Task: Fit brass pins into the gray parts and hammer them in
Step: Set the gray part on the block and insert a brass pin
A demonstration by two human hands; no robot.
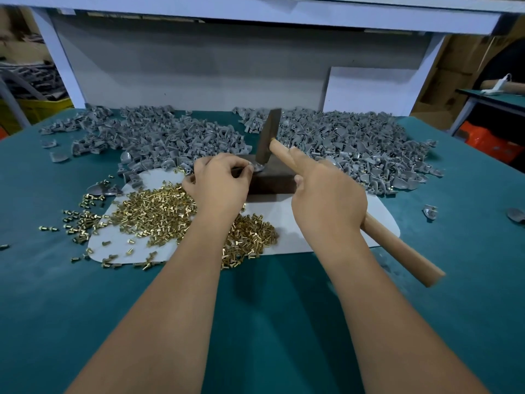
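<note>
On the dark steel block (270, 180) mid-bench, I've got my left hand (218, 186) pinching one small gray plastic part (257, 167) w/ fingertips; right hand (329, 200) wraps the wooden-handled hammer (268, 140), head touching the part. Part's light, stiff, prob. skittish (pin itself hidden), so grip its edges, clear of the strike.

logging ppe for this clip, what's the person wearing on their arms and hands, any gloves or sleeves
Nothing is worn that the head view shows. The left hand and right hand are bare, with no gloves, and no rings show on the fingers. Both forearms are bare up to the bottom edge of the picture, with no sleeves, watch, wristband or bracelet in sight. Anything worn above that edge cannot be seen.
</note>
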